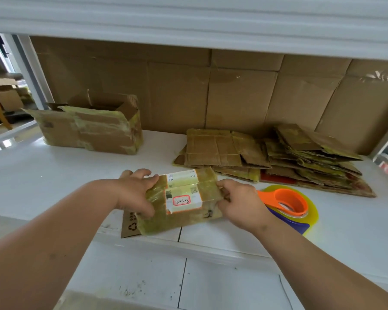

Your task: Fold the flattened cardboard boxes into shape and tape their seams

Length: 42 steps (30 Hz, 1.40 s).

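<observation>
A small cardboard box (182,204), covered in yellowed tape and bearing a white label marked "3-3-3", lies on the white table (54,180) in front of me. My left hand (133,191) grips its left end, fingers curled over the top edge. My right hand (238,200) holds its right end. A brown flap with a recycling mark sticks out beneath the box at the lower left. An orange and yellow tape dispenser (293,204) lies just right of my right hand. A pile of flattened cardboard boxes (278,157) sits behind it.
A larger open, taped cardboard box (92,128) stands at the back left. Big cardboard sheets (211,90) line the back wall under a white shelf. The table's front edge runs below my forearms.
</observation>
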{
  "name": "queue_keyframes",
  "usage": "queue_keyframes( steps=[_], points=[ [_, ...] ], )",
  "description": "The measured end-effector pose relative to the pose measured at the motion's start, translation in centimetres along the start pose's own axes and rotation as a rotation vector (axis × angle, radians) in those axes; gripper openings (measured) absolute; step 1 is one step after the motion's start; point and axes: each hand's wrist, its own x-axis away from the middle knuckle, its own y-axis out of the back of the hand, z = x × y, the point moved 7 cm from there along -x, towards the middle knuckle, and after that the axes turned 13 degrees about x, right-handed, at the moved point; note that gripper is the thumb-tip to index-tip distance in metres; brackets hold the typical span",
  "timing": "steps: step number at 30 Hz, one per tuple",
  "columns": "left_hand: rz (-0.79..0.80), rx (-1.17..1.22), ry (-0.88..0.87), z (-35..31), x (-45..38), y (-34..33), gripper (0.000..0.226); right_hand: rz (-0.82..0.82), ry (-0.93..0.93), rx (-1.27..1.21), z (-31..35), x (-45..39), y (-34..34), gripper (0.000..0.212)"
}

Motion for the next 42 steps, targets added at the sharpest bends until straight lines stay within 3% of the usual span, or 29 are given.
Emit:
queue_keyframes(
  steps=[3, 6, 8, 11, 15, 18, 21, 24, 26, 27, 29, 31, 35, 37, 40, 42],
  points=[
    [-0.006, -0.016, -0.017, -0.5, -0.5, 0.0, 0.106, -0.003, -0.031, -0.270, -0.7, 0.2, 0.0, 0.015],
    [-0.012, -0.022, -0.129, -1.3, -1.1, -0.1, 0.099, -0.099, -0.036, -0.219, -1.4, -0.1, 0.6, 0.015],
    [-0.011, 0.037, -0.216, -1.8, -1.4, -0.1, 0.096, -0.043, -0.015, -0.131, -1.4, -0.3, 0.4, 0.038],
    [-0.064, 0.072, -0.320, -2.3, -1.9, 0.0, 0.095, 0.201, 0.049, -0.148, -1.1, 0.0, -1.0, 0.068],
    [-0.400, -0.105, -0.353, -2.7, -2.6, 0.7, 0.077, 0.152, 0.122, 0.029, -1.1, 0.5, 0.3, 0.064],
    [-0.546, 0.071, -0.313, -3.1, -3.5, 0.6, 0.065, 0.136, 0.149, 0.086, -1.1, 0.9, 0.9, 0.059],
    [-0.465, 0.323, -0.361, -4.4, -5.1, -0.6, 0.050, 0.120, 0.142, 0.205, -1.2, 1.4, 0.9, 0.064],
    [-0.233, 0.718, -0.332, -5.4, -5.9, -2.2, 0.045, 0.057, 0.129, 0.309, -1.6, 1.4, 1.0, 0.064],
    [-0.055, 0.995, -0.294, -6.2, -5.8, -3.2, 0.053, 0.052, 0.112, 0.341, -1.8, 1.4, 0.7, 0.067],
    [0.002, 1.023, -0.299, -6.6, -5.8, -3.5, 0.062, 0.049, 0.110, 0.361, -1.9, 1.3, 0.5, 0.069],
    [0.066, 0.979, -0.323, -7.3, -5.9, -4.3, 0.084, 0.047, 0.104, 0.396, -2.2, 1.1, 0.2, 0.074],
    [0.027, 0.886, -0.323, -7.5, -5.8, -4.6, 0.091, 0.056, 0.105, 0.410, -2.3, 1.0, -0.1, 0.079],
    [-0.410, 0.546, -0.523, -7.8, -3.7, -2.3, 0.075, 0.074, 0.138, 0.358, -2.4, 1.3, 0.2, 0.084],
    [-0.362, 0.409, -0.568, -8.1, -2.9, -2.5, 0.072, 0.072, 0.152, 0.357, -2.4, 1.3, 0.4, 0.082],
    [-0.186, 0.248, -0.487, -7.8, -2.6, -4.0, 0.097, 0.074, 0.164, 0.414, -2.3, 1.2, 0.1, 0.077],
    [-0.223, 0.169, -0.456, -7.8, -2.4, -4.4, 0.100, 0.034, 0.195, 0.496, -2.0, 1.4, -0.3, 0.071]
  ],
)
